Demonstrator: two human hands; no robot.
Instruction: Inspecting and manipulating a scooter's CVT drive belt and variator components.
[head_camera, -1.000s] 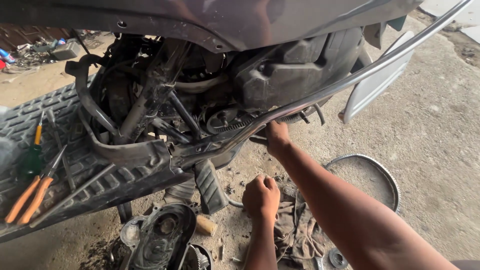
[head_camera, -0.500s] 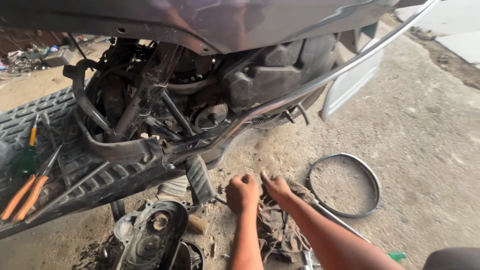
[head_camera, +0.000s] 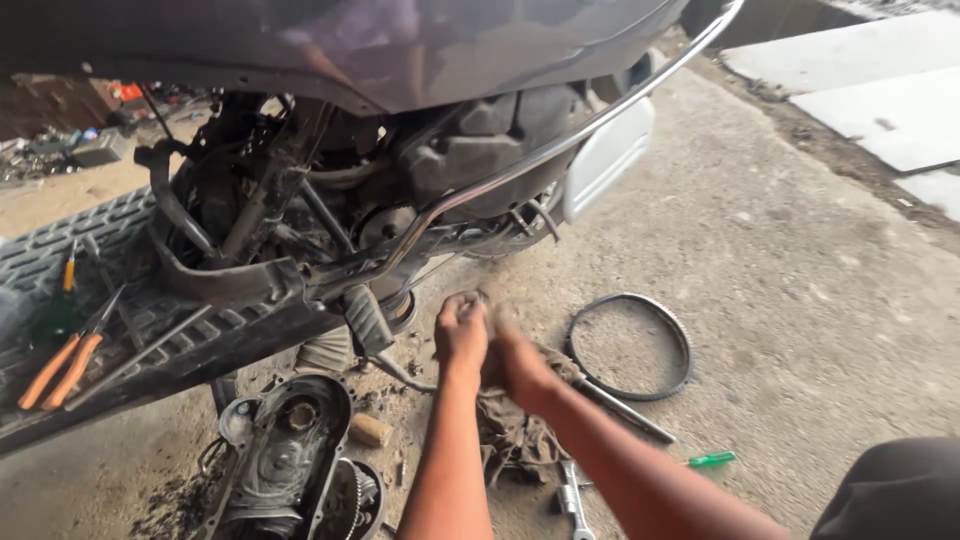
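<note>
The head view looks down under a scooter (head_camera: 400, 150) with its side panels off, the engine parts and a chrome rail (head_camera: 560, 140) exposed. Both hands meet low in the middle, just below the engine. The left hand (head_camera: 462, 330) is curled into a loose fist, fingers folded as though around something small, but what it grips is hidden. The right hand (head_camera: 520, 362) lies right against it, blurred, fingers bent; whether it grips anything cannot be told. Directly beneath the hands a dirty rag (head_camera: 515, 435) lies crumpled on the concrete floor (head_camera: 800, 300), touching the right wrist area. Just to the right of the rag rests a black drive belt (head_camera: 632, 345), lying flat in a loop, with a metal rod (head_camera: 625, 410) crossing its lower edge. A green-handled screwdriver (head_camera: 712, 460) lies near the right forearm, and a wrench (head_camera: 570, 495) sits between the two forearms. At lower left an open engine cover (head_camera: 285, 450) lies on the floor. On the scooter's ribbed footboard (head_camera: 60, 270) at far left sit orange-handled pliers (head_camera: 62, 368).
</note>
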